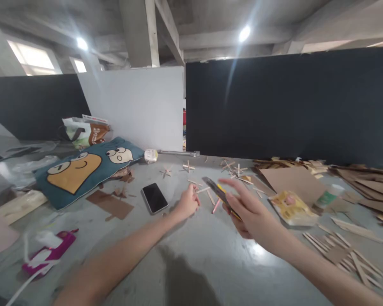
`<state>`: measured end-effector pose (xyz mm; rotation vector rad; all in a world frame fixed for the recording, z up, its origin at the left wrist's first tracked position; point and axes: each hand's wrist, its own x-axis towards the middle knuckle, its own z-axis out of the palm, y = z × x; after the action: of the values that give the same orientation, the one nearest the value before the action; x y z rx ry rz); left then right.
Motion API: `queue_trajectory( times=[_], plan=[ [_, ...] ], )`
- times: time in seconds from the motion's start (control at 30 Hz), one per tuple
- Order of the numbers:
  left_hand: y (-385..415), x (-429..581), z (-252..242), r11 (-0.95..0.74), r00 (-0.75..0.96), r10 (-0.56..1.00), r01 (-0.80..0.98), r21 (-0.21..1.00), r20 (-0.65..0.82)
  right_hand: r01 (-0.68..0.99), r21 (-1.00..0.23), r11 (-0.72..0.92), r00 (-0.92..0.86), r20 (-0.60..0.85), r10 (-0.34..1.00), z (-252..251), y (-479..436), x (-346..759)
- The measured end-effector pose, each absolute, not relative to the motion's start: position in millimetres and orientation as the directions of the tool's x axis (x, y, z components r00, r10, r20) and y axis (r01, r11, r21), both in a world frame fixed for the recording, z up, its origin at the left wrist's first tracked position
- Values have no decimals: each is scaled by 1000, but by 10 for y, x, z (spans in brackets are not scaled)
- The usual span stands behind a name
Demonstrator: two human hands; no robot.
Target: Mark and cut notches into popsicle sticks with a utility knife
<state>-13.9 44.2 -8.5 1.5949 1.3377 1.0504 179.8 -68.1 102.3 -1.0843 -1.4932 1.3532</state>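
A utility knife (222, 195) with a dark and yellow body lies in the grip of my right hand (247, 208), its front end tilted up and to the left, the index finger held out along it. My left hand (188, 202) rests low over the grey surface with its fingers curled together; whatever is in them is too small to make out. Between the hands are thin wooden sticks (210, 196) and a pink pen-like stick (216, 206). Star-shaped stick pieces (188, 166) stand farther back.
Left of my hands lie a phone (155, 198), a piece of brown cardboard (110, 204), a blue cushion (89, 168) and a purple power strip (51, 253). To the right are a yellow packet (292, 207), loose wooden strips (344, 255) and cardboard sheets (289, 182). Dark panels (290, 106) stand behind.
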Motion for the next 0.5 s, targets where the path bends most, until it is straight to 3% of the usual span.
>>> queue_trajectory(
  times=[0.13,0.3,0.5],
  plan=[
    [590,-55,-206,-86,150,987,162,983,62,-14,-920,392,-5,392,920,640,-126,1809],
    [719,-91,-334,-5,215,976,-174,985,43,17,-877,480,149,477,866,10,371,1875],
    [610,-133,-351,54,266,964,-160,986,-9,233,-820,523,-214,482,850,-335,361,1965]
  ],
)
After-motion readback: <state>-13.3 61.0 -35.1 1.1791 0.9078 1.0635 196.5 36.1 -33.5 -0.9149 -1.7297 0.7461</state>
